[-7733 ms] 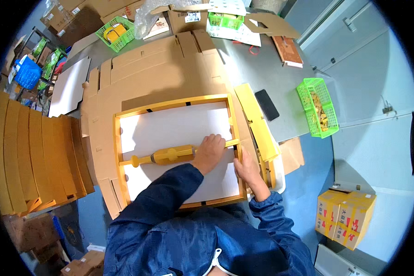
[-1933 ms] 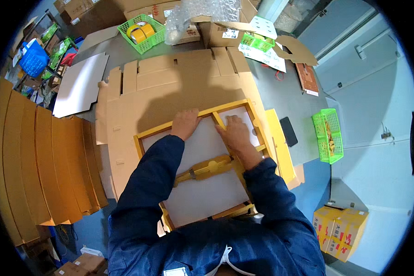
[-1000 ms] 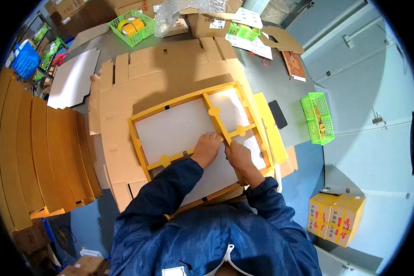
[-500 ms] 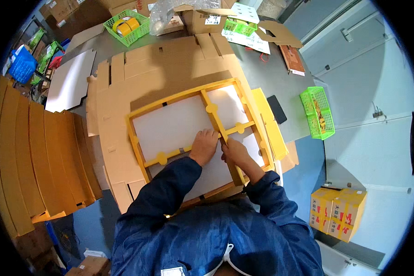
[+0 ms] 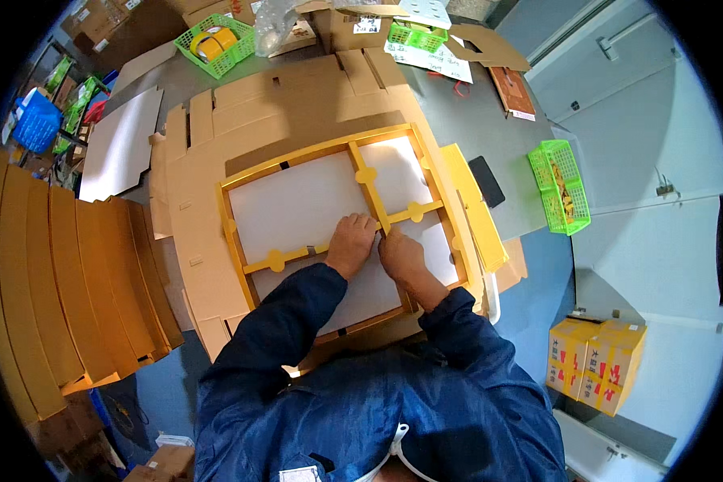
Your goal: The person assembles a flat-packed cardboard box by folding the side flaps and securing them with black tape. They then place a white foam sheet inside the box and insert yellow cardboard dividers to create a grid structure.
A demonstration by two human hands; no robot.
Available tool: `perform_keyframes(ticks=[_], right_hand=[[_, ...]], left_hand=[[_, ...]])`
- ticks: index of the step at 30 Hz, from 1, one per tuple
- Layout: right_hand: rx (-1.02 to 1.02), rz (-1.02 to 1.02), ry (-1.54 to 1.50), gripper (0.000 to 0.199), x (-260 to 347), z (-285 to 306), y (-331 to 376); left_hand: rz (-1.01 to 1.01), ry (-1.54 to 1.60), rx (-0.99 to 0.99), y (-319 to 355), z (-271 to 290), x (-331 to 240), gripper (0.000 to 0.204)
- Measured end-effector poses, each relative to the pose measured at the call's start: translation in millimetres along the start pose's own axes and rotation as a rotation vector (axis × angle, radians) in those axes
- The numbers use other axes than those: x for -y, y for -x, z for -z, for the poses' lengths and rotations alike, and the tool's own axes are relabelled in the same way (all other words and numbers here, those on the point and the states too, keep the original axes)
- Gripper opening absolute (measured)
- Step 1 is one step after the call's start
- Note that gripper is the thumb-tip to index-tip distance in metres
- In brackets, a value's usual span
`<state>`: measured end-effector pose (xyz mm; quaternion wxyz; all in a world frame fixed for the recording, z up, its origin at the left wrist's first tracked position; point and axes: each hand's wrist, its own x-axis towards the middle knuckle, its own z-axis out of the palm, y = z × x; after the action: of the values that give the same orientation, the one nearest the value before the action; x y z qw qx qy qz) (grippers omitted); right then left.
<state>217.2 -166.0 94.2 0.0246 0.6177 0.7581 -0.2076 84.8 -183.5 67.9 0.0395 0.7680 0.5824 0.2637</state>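
A shallow yellow cardboard tray (image 5: 231, 233) with a white bottom lies in front of me. One long yellow divider (image 5: 368, 186) runs from its far wall toward its near wall, and a cross divider (image 5: 289, 259) with rounded tabs meets it at the middle. My left hand (image 5: 351, 245) has its fingers bent over the cross divider just left of the crossing. Just right of it, my right hand (image 5: 404, 261) is closed round the long divider at the crossing and hides part of its near half. The fingertips of both hands are partly hidden.
Under the tray lies a flat brown cardboard sheet (image 5: 197, 173). Yellow folded cardboard (image 5: 475, 217) and a black phone (image 5: 486, 181) sit to the right, with a green basket (image 5: 556, 185) beyond. Another green basket (image 5: 231, 60) holds tape rolls. Folded cardboard pieces (image 5: 44, 281) stand at left.
The near half of the long divider, which stood up beside my right hand, now sits lower in the tray. My right hand has shifted slightly left and away from me.
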Motion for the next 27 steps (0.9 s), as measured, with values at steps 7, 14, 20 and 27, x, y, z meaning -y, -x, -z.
perform_keyframes(ticks=[7, 14, 20, 27], right_hand=[[0.072, 0.021, -0.069, 0.028, -1, 6, -8], [-0.009, 0.550, 0.204, 0.018, -52, 60, 0], [-0.163, 1.009, 0.357, 0.009, -140, 68, -13], [0.424, 1.043, 0.047, 0.018, -71, 34, 83]], left_hand=[[0.003, -0.100, -0.134, -11, 28, -19, 0.018], [0.180, 0.430, -0.151, 104, 52, -105, 0.037], [0.060, 0.252, 0.295, 167, 38, -79, 0.029], [0.132, -0.058, 0.241, 172, 122, 51, 0.024]])
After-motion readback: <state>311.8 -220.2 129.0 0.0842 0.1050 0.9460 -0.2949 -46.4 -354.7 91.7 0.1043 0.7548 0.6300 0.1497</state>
